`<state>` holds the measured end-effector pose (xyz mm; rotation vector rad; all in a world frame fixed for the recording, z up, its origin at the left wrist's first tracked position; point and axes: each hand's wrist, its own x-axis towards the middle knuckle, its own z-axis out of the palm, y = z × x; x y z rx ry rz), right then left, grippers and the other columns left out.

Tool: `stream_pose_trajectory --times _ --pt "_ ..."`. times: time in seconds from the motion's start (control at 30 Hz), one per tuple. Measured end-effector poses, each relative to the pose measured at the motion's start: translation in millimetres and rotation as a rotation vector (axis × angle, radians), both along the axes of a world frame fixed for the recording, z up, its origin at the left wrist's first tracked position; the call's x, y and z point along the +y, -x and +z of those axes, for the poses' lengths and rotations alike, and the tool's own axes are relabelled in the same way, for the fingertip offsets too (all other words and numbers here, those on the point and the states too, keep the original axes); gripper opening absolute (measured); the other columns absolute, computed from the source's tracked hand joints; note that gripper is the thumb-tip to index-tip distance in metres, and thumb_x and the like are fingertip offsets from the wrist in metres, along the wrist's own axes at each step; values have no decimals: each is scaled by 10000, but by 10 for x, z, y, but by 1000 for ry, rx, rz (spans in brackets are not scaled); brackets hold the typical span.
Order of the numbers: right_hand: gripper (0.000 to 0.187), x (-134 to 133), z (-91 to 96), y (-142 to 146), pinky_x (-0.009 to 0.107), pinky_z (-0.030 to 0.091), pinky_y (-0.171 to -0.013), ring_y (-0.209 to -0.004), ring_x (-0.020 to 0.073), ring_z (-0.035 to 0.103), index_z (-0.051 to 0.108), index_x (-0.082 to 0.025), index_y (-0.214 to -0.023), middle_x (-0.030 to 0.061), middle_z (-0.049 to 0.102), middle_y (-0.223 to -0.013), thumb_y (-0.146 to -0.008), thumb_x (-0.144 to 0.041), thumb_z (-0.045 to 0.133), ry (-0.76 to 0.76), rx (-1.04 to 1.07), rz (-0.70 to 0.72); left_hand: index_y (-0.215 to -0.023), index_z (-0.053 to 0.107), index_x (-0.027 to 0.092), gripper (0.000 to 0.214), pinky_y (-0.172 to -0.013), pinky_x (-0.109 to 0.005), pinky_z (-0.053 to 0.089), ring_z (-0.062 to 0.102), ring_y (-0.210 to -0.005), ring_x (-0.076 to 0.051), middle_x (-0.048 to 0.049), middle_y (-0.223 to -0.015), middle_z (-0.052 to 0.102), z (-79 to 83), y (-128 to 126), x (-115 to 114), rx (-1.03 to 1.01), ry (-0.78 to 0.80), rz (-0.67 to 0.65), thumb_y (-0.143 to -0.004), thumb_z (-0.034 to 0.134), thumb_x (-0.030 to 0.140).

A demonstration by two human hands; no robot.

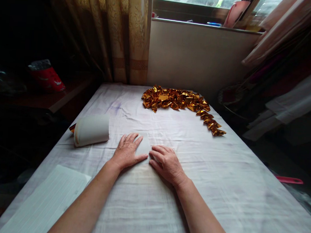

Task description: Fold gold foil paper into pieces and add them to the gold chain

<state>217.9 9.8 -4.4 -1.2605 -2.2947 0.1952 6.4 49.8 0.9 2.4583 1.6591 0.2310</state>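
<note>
My left hand [129, 150] lies with its fingers spread over a small pale sheet of paper [142, 145], pressing it to the white cloth. At the right edge of that sheet rests my right hand [167, 162], its fingers bent a little and slightly apart, the tips close to my left thumb. The hands cover part of the paper. Left of them, a curled stack of white sheets [92, 131] stands on the cloth, with a bit of gold foil at its far end. Larger lined paper [47, 197] lies flat beside my left forearm.
Folded gold foil pieces [176, 98] form a heap at the table's back, with a tail trailing right. The cloth-covered table [219, 197] ends before a wall and curtain [118, 33]. A red container [47, 76] stands on a side shelf. Clothes [291, 96] hang at right.
</note>
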Motion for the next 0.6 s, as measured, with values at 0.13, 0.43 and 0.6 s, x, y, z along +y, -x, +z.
stream_pose_trajectory --times 0.13,0.43,0.6 --pt "325 -17 -1 17 413 428 -939 -1071 248 589 626 -198 -1192 96 682 -1172 -873 -244 583 31 72 -66 -1428 437 229 771 -1186 -512 178 333 -1405 -307 -129 -1503 408 7 -6 -6 2 -8 1 -791 578 642" --pt "487 -52 -7 160 363 444 -917 -981 220 602 617 -176 -1195 68 707 -1038 -739 -58 495 210 169 -267 -1426 449 226 594 -1183 -507 194 345 -1402 -283 -117 -1498 426 24 -27 -18 28 -28 18 -912 449 525" --pt "488 -104 77 238 351 446 -928 -989 229 609 614 -151 -1211 86 702 -1045 -759 -45 464 297 99 -368 -1447 416 213 593 -1190 -498 181 336 -1410 -267 -112 -1505 421 -2 -26 -9 35 -26 27 -928 425 499"
